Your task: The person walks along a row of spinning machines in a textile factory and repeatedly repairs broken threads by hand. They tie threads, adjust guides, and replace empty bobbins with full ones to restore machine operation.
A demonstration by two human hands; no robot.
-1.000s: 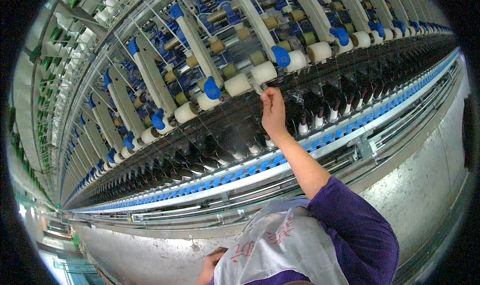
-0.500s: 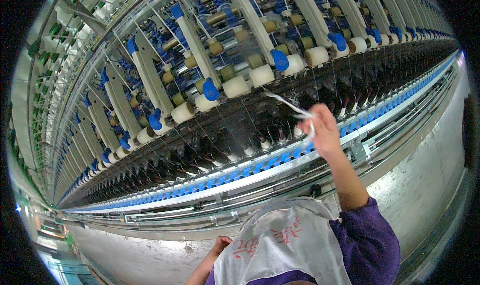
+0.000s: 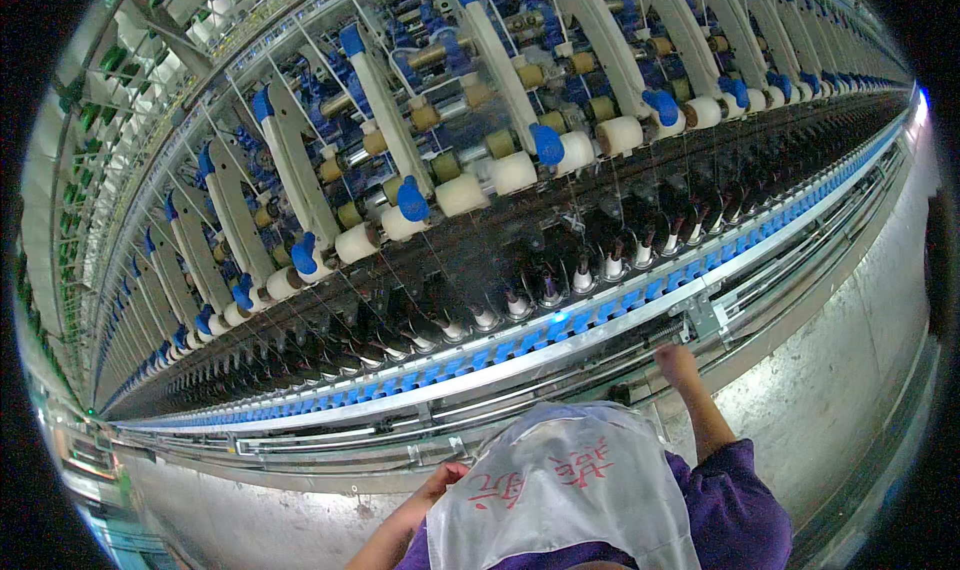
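Observation:
My right hand (image 3: pixel 679 366) is low in front of the spinning frame's lower metal rail (image 3: pixel 590 348), to the right of my apron. Its fingers are curled in and mostly hidden, so whatever they hold does not show. Beside the left edge of the white apron (image 3: pixel 560 470) is my left hand (image 3: pixel 443 478), fingers bent and closed, contents hidden. Beyond both hands, a row of spindles with white-wound bobbins (image 3: pixel 583 278) stands behind a blue strip (image 3: pixel 480 352). White rollers (image 3: pixel 514 173) sit above the spindles.
Grey pressure arms with blue tips (image 3: pixel 547 145) line the machine above the rollers. A small blue light (image 3: pixel 558 318) glows on the blue strip. Smooth metal panels (image 3: pixel 830 295) lie on the near side. Green and white spools (image 3: pixel 112 58) hang at upper left.
My right hand has come down from near the spindles to the lower rail. The white fibre strand it held is no longer visible. My left hand stays by the apron.

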